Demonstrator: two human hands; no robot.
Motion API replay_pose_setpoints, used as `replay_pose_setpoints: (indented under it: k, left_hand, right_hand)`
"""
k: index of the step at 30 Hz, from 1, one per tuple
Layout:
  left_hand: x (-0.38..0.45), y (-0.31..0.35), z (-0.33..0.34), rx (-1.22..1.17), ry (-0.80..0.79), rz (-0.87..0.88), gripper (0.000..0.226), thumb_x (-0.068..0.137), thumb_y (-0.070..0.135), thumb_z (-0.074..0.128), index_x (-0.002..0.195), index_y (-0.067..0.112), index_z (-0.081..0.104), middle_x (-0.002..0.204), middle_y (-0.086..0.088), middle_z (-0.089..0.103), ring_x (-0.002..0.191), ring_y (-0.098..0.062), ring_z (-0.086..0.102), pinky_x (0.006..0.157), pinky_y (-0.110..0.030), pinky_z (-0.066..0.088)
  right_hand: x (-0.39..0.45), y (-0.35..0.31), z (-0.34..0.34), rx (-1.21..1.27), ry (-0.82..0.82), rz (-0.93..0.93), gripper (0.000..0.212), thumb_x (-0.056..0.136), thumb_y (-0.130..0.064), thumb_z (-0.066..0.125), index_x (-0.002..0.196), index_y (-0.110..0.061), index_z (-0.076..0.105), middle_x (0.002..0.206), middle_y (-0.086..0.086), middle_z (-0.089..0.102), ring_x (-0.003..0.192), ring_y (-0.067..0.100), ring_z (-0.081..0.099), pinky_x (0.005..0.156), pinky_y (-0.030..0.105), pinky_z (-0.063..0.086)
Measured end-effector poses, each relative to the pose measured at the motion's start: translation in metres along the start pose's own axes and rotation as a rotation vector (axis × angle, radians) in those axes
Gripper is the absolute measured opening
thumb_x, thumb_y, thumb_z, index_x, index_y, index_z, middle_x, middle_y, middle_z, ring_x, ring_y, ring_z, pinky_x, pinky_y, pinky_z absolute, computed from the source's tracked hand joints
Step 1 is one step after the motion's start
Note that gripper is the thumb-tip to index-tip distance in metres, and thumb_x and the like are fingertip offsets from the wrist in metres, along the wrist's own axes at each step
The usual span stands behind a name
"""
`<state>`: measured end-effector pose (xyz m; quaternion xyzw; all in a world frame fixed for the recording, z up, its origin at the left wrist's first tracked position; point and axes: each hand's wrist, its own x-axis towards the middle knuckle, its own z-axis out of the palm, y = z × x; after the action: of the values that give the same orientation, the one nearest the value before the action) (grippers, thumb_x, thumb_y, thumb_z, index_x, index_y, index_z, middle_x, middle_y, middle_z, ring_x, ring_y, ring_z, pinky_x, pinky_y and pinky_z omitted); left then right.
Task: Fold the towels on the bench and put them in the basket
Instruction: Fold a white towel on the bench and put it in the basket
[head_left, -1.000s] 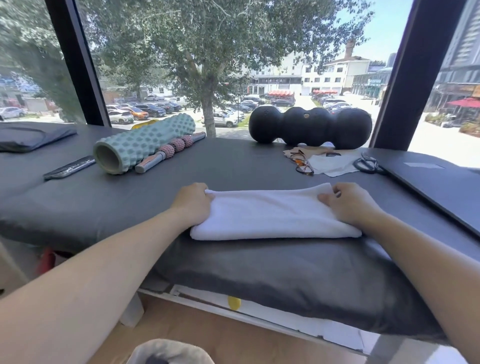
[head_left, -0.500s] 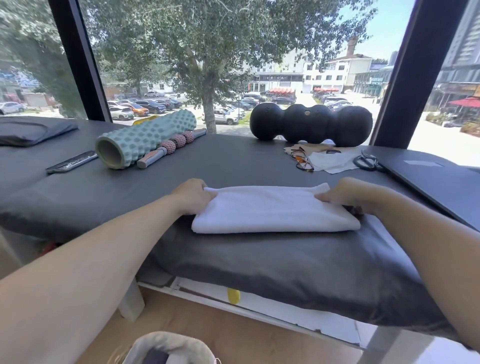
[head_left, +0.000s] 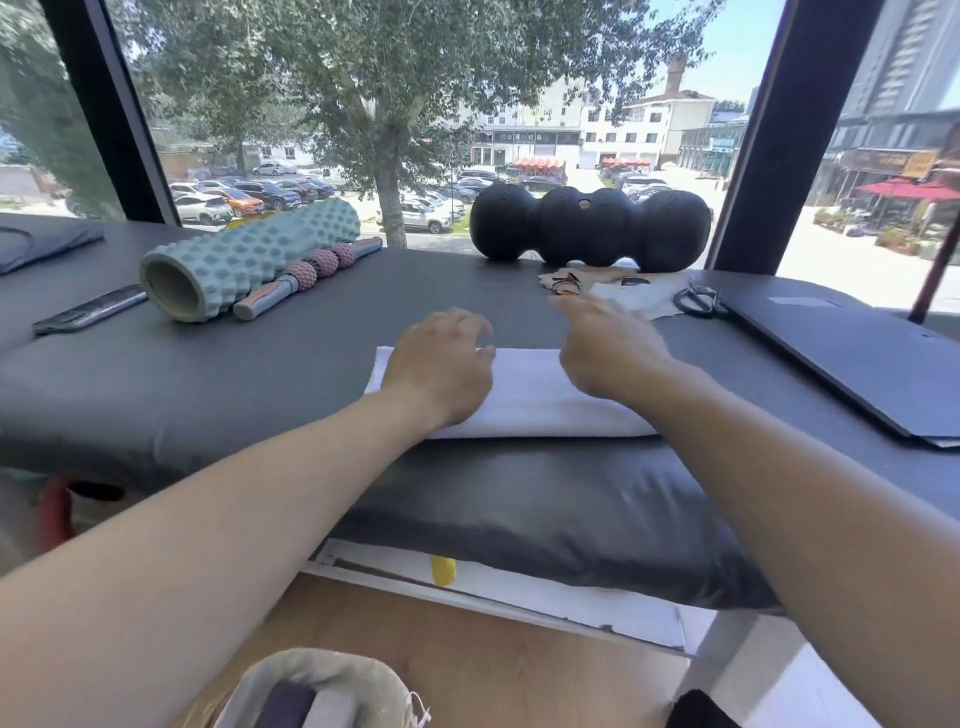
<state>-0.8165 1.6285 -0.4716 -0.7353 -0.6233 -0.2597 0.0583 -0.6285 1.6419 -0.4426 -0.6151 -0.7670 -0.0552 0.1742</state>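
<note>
A folded white towel (head_left: 524, 395) lies near the front edge of a dark padded bench (head_left: 218, 374) beneath large windows. The left hand (head_left: 441, 369) rests palm-down on the towel with fingers loosely spread; the right hand (head_left: 602, 348) hovers over the towel's right part, fingers extended, holding nothing. Behind the towel lie a knobbly teal foam roller (head_left: 249, 257) and a black lobed roller (head_left: 589, 222); below it, a fabric basket (head_left: 332, 680) sits on the floor.

Windows: tall panes (head_left: 467, 104) across the upper frame, split by black frames (head_left: 769, 135).
Outside: tree (head_left: 374, 93), parked cars (head_left: 244, 200), buildings, red umbrellas, bright sun.
Floor: wood (head_left: 519, 670), bottom centre.
</note>
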Motion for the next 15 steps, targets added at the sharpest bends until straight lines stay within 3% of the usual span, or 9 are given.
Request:
replay_pose_setpoints:
  k: [3, 7, 15]
  left_hand:
    - [-0.002, -0.008, 0.022, 0.105, -0.278, -0.027, 0.048, 0.104, 0.048, 0.031, 0.143, 0.026, 0.049, 0.154, 0.000, 0.044, 0.141, -0.023, 0.038, 0.115, -0.043, 0.029]
    - [-0.010, -0.036, 0.028, 0.103, -0.420, -0.116, 0.072, 0.098, 0.069, 0.018, 0.160, 0.033, 0.015, 0.168, 0.008, 0.009, 0.156, -0.016, 0.002, 0.125, -0.042, 0.005]
    - [-0.024, -0.073, 0.008, 0.104, -0.488, -0.134, 0.077, 0.092, 0.078, 0.011, 0.159, 0.041, 0.002, 0.168, 0.013, -0.006, 0.155, -0.013, -0.012, 0.125, -0.046, -0.007]
  right_hand:
    - [-0.009, -0.025, 0.034, 0.002, -0.255, -0.179, 0.053, 0.105, -0.036, 0.030, 0.157, -0.027, 0.024, 0.165, 0.001, 0.023, 0.151, 0.024, 0.021, 0.119, 0.042, 0.019]
    - [-0.028, -0.001, 0.057, 0.009, -0.360, 0.017, 0.065, 0.101, -0.058, 0.011, 0.160, -0.031, 0.003, 0.168, -0.007, -0.002, 0.154, 0.018, -0.004, 0.124, 0.045, -0.002]
    - [-0.021, 0.046, 0.038, 0.032, -0.478, 0.163, 0.067, 0.103, -0.057, 0.016, 0.160, -0.024, 0.003, 0.168, -0.007, -0.006, 0.154, 0.013, -0.006, 0.124, 0.047, 0.002]
